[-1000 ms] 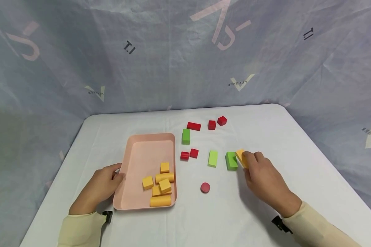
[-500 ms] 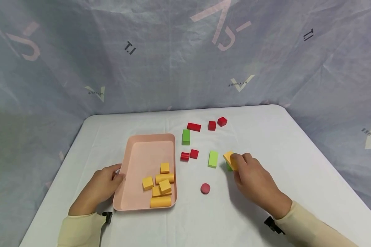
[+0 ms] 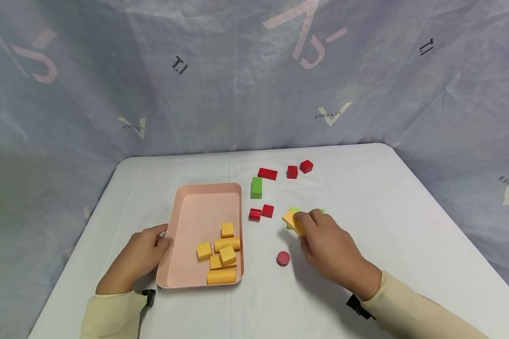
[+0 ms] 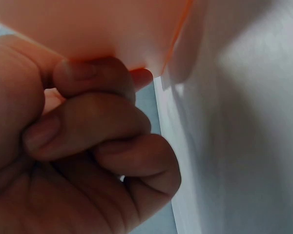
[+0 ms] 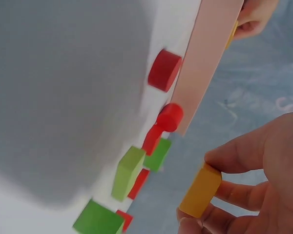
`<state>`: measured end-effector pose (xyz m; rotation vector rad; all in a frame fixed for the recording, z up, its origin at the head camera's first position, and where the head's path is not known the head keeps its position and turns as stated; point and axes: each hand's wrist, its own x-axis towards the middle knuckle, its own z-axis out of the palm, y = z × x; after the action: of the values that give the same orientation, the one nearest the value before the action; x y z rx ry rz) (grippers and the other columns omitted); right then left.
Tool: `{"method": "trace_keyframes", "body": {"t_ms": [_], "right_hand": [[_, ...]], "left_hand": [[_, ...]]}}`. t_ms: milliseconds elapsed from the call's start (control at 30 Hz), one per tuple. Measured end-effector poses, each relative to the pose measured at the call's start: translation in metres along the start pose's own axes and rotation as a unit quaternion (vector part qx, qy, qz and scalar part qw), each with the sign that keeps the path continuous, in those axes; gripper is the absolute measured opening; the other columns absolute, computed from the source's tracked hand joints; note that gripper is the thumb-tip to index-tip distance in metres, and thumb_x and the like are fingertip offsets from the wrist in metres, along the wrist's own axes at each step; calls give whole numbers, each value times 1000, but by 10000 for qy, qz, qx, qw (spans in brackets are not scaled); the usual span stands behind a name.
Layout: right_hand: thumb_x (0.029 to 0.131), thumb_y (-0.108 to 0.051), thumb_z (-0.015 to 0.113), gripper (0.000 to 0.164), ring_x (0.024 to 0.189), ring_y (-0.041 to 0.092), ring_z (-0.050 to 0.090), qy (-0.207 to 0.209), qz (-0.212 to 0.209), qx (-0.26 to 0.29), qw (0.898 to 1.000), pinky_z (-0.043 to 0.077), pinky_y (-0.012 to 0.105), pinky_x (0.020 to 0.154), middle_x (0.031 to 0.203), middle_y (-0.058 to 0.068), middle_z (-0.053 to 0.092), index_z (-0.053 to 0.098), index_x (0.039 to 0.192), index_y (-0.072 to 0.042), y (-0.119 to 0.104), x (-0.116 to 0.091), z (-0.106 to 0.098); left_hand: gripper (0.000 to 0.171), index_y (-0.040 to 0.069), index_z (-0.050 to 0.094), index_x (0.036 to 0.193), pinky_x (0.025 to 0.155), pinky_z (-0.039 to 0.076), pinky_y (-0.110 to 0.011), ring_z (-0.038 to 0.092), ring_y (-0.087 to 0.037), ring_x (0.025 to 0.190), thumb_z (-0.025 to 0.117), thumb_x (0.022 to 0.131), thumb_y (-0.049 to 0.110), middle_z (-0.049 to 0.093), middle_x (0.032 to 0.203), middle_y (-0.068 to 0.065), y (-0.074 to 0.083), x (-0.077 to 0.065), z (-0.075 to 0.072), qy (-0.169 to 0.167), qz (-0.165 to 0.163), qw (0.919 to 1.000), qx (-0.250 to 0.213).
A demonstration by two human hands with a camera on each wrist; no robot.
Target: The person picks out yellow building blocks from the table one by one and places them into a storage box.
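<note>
My left hand [image 3: 143, 254] pinches the left wall of a pink tray [image 3: 203, 207]; in the left wrist view its fingers curl against the tray's edge. Inside the tray, toward the near right corner, lie several yellow blocks [image 3: 221, 276], some cubes and some cylinders. My right hand [image 3: 332, 247] holds a yellow rectangular block [image 5: 201, 190] between thumb and fingers, raised over the table. Beneath it, a light green block [image 5: 128, 173] and a darker green block [image 5: 98, 217] are partly hidden in the head view.
A round red piece [image 3: 283, 258] lies nearest on the white table. A red cylinder [image 3: 255, 214] and a flat red square [image 3: 267, 211] sit right of the tray. Farther back are a green block [image 3: 256, 188], a red bar [image 3: 267, 173] and two red cubes [image 3: 306, 166].
My right hand has moved left with the yellow block, passing from beside the darker green block to over the light green one. The left hand stays at the tray.
</note>
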<state>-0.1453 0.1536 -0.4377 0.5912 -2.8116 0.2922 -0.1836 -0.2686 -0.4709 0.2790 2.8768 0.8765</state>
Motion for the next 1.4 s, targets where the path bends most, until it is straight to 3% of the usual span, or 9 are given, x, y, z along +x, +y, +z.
{"method": "trace_keyframes", "body": {"t_ms": [733, 1000, 1400], "right_hand": [[78, -30, 69, 45, 78, 6, 43, -233, -252, 102, 9994, 50, 25, 59, 95, -7, 50, 53, 119, -20, -29, 13, 3], [79, -30, 67, 38, 77, 6, 45, -315, -456, 192, 9983, 50, 25, 62, 95, -9, 52, 55, 115, -23, -41, 22, 3], [79, -31, 70, 40, 78, 6, 44, -480, -557, 408, 9965, 51, 26, 63, 94, -9, 52, 56, 116, -23, -52, 26, 7]], "left_hand": [[35, 7, 55, 127, 43, 40, -32, 47, -13, 46, 53, 93, 12, 52, 57, 2, 0, 0, 2, 144, -18, 9999, 27], [35, 8, 55, 128, 44, 42, -33, 48, -13, 48, 53, 93, 11, 54, 59, 1, 0, 0, 1, 91, -24, 10000, -30], [32, 8, 56, 125, 45, 42, -33, 49, -13, 48, 53, 93, 12, 54, 59, 3, 1, -1, 1, 149, 47, 9999, -4]]}}
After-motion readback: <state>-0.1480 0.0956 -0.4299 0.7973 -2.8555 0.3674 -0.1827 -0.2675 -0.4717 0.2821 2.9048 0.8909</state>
